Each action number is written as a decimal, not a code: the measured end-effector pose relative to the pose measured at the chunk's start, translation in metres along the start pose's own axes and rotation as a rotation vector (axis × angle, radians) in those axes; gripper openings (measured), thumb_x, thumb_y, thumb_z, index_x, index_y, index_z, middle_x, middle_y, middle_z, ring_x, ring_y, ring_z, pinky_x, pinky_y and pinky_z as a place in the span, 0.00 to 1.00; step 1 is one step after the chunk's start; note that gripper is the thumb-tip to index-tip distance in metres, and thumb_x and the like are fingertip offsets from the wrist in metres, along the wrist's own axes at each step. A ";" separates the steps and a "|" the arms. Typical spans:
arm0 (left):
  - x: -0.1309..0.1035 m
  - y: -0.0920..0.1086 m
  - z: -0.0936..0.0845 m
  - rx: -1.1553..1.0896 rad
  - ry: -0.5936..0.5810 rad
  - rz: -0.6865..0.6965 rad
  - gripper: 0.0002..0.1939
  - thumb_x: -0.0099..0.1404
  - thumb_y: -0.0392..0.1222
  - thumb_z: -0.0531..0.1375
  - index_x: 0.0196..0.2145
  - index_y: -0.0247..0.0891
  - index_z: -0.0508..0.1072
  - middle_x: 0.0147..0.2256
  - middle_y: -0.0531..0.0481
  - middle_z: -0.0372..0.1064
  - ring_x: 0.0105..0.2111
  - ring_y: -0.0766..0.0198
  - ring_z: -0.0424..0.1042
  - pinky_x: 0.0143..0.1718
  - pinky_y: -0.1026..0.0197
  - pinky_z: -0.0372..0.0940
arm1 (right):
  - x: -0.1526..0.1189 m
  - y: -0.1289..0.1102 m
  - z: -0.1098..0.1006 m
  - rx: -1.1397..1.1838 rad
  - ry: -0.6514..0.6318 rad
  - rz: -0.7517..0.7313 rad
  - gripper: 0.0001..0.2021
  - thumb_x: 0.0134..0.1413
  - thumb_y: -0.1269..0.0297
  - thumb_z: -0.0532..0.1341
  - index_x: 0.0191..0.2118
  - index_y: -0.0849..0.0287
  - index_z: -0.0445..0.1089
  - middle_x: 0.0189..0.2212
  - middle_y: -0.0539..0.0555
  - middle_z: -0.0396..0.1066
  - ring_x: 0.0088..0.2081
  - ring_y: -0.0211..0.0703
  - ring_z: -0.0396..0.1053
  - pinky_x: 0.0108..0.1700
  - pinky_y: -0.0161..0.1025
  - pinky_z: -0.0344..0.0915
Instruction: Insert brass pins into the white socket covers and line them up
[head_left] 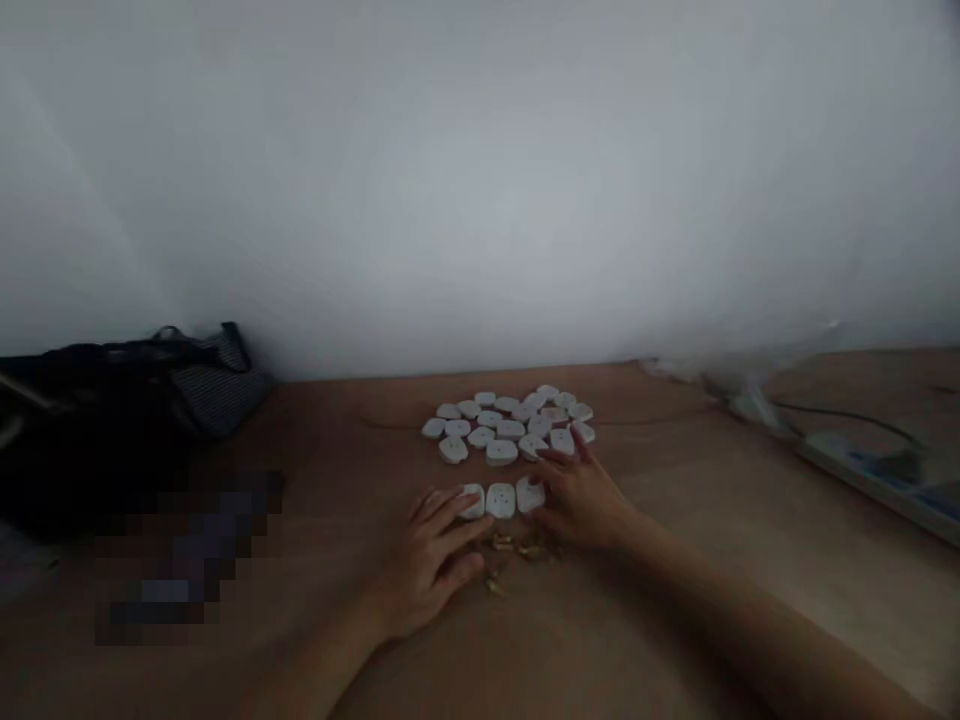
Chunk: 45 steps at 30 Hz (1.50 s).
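The left hand point(442, 555), fingers spread, touches one end of a row of three white blocks point(501, 501) on a brown table point(525, 665); the right hand point(585, 495) is at the other end, its grip unclear. Brass-coloured pieces point(503, 543) lie between the hands, more blocks point(502, 452) behind.

Your left hand point(433, 562) lies palm down, fingers loosely spread, thumb apart and pointing inward, the left forearm point(334, 640) bare. Your right hand point(589, 498) sits slightly nearer the far edge of the bench point(675, 455), one finger raised toward that edge, the bare right forearm point(720, 592) slanting in.
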<state>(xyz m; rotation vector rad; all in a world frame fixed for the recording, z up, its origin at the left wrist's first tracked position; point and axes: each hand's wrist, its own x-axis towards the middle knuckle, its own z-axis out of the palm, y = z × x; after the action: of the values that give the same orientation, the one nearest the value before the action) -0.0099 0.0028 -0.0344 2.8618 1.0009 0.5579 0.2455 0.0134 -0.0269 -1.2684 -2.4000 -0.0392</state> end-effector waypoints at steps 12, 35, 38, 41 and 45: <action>0.018 0.007 0.003 -0.032 -0.143 -0.015 0.20 0.69 0.50 0.48 0.57 0.48 0.61 0.56 0.48 0.61 0.59 0.49 0.52 0.58 0.36 0.31 | -0.009 0.035 -0.008 -0.029 -0.058 0.102 0.22 0.48 0.53 0.61 0.50 0.53 0.65 0.48 0.57 0.69 0.57 0.58 0.57 0.58 0.66 0.17; 0.037 0.023 0.000 -0.033 -0.078 0.161 0.18 0.68 0.50 0.49 0.52 0.44 0.66 0.54 0.46 0.63 0.58 0.50 0.55 0.58 0.38 0.27 | -0.057 0.016 -0.014 0.714 -0.009 0.181 0.23 0.42 0.70 0.64 0.49 0.56 0.66 0.40 0.55 0.71 0.37 0.46 0.71 0.38 0.41 0.68; 0.018 0.022 0.002 -0.057 0.030 0.098 0.19 0.68 0.51 0.46 0.50 0.44 0.68 0.53 0.45 0.64 0.57 0.50 0.55 0.58 0.39 0.32 | -0.056 0.010 -0.016 0.630 -0.036 0.121 0.27 0.43 0.67 0.65 0.53 0.55 0.65 0.47 0.57 0.67 0.44 0.51 0.67 0.44 0.45 0.66; 0.002 0.021 0.004 -0.089 0.101 0.057 0.18 0.69 0.48 0.45 0.47 0.45 0.70 0.50 0.46 0.66 0.55 0.51 0.57 0.58 0.42 0.39 | -0.057 0.006 -0.015 0.605 -0.069 0.132 0.30 0.42 0.66 0.66 0.55 0.55 0.62 0.46 0.57 0.68 0.44 0.50 0.67 0.45 0.46 0.65; -0.004 0.021 0.006 -0.116 0.121 0.052 0.17 0.69 0.46 0.46 0.47 0.44 0.71 0.48 0.46 0.67 0.53 0.52 0.58 0.57 0.45 0.44 | -0.060 0.003 -0.012 0.638 -0.060 0.193 0.26 0.41 0.67 0.66 0.49 0.57 0.62 0.41 0.54 0.70 0.37 0.44 0.68 0.39 0.40 0.66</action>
<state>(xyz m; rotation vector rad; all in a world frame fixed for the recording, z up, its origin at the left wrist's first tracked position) 0.0019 -0.0161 -0.0373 2.7877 0.8804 0.7752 0.2817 -0.0343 -0.0396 -1.1764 -2.0604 0.7639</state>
